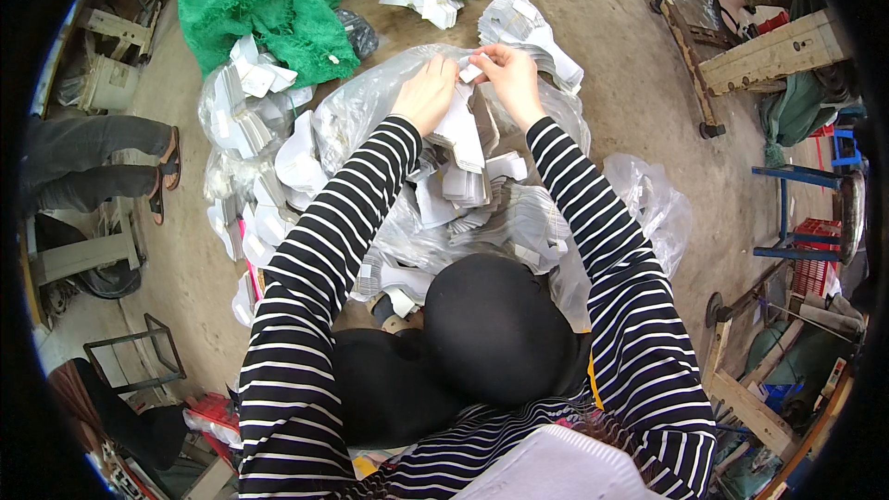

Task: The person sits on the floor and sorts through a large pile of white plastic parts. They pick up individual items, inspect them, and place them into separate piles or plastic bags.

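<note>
1. Clear bag (pixel 359 109): spread on the floor beneath and around the hands. Thin, limp and probably slippery; it should crumple under any pull, so a bunched fold would give better purchase than a flat part.
2. Stack (pixel 457 132): white layered pieces, just below the hands and over the bag. Likely light per piece but heavier together, fairly stiff, prone to fanning out; best squeezed across its thickness, with edges kept from bending.
3. Left hand (pixel 427 91): fingers curled at the slip's left side; whether they grip it or the stack beneath, I cannot tell.
4. Right hand (pixel 510 80): thumb and forefinger pinched on the slip's right side, other fingers loosely bent.
5. Slip (pixel 471 72): small and white, between both hands at the stack's top end. Probably very light, flexible and easily creased; a fingertip pinch at its edge suits it.
</note>
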`<state>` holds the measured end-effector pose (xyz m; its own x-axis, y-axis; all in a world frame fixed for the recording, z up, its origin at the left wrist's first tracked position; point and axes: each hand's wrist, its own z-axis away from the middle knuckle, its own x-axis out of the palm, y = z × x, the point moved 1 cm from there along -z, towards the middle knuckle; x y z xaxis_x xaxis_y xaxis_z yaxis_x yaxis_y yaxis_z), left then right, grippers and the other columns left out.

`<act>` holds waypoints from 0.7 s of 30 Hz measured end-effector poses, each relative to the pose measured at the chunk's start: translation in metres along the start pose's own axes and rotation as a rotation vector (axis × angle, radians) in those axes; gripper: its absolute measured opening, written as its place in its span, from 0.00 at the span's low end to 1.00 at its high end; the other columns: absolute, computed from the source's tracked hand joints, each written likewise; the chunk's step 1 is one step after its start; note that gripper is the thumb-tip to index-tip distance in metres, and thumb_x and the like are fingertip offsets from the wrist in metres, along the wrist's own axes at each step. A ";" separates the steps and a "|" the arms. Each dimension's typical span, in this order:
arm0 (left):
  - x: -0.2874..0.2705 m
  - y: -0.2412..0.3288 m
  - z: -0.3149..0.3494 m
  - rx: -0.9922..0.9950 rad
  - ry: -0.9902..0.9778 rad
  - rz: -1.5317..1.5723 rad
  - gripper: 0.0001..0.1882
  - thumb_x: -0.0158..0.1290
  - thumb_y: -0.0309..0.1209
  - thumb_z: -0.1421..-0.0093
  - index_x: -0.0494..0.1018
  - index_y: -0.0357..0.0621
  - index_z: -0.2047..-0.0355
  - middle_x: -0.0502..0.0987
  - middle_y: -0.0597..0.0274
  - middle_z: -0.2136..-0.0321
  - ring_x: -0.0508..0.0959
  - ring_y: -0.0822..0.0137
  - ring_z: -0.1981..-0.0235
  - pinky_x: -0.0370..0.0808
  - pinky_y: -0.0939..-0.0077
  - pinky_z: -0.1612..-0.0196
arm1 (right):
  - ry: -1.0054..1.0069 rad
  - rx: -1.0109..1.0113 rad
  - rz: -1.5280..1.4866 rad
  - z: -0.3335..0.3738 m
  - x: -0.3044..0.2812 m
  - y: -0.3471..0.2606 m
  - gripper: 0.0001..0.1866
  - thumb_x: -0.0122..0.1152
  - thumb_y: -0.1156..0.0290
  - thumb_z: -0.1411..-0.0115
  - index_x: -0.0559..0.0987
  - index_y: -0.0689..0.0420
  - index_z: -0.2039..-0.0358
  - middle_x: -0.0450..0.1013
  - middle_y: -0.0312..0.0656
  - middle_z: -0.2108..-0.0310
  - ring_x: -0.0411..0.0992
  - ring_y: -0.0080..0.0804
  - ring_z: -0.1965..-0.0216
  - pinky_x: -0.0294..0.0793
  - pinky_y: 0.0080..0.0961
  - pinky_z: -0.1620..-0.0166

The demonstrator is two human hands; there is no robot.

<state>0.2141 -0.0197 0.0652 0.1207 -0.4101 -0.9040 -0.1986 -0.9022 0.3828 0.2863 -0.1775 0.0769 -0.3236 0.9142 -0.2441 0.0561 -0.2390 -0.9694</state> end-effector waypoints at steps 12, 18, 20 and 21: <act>0.001 -0.008 0.015 -0.070 0.056 0.091 0.08 0.43 0.26 0.38 0.65 0.40 0.59 0.70 0.50 0.62 0.74 0.49 0.57 0.71 0.60 0.55 | -0.047 -0.079 0.135 0.020 0.007 -0.003 0.11 0.63 0.77 0.41 0.81 0.66 0.58 0.80 0.44 0.75 0.75 0.22 0.78 0.74 0.22 0.70; 0.000 -0.005 0.016 -0.027 0.085 0.091 0.07 0.44 0.25 0.39 0.65 0.40 0.60 0.70 0.49 0.62 0.74 0.49 0.57 0.71 0.59 0.55 | 0.069 -0.184 0.022 0.019 0.012 -0.004 0.10 0.64 0.76 0.41 0.82 0.65 0.59 0.79 0.38 0.77 0.74 0.18 0.79 0.72 0.18 0.73; -0.001 -0.004 0.016 -0.037 0.094 0.099 0.07 0.44 0.26 0.39 0.66 0.40 0.60 0.70 0.49 0.62 0.74 0.49 0.57 0.71 0.59 0.55 | 0.027 -0.120 0.086 0.017 0.014 -0.005 0.10 0.64 0.76 0.41 0.82 0.65 0.59 0.79 0.39 0.77 0.74 0.18 0.79 0.73 0.18 0.73; -0.002 -0.004 0.016 -0.035 0.095 0.104 0.07 0.44 0.26 0.39 0.66 0.40 0.60 0.70 0.49 0.62 0.74 0.49 0.57 0.71 0.59 0.55 | 0.003 -0.077 0.114 0.016 0.014 -0.006 0.10 0.64 0.76 0.41 0.82 0.64 0.59 0.79 0.39 0.76 0.74 0.18 0.78 0.73 0.18 0.73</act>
<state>0.1992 -0.0133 0.0620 0.1929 -0.5110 -0.8377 -0.1809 -0.8576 0.4815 0.2661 -0.1685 0.0794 -0.3078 0.8837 -0.3525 0.1643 -0.3156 -0.9346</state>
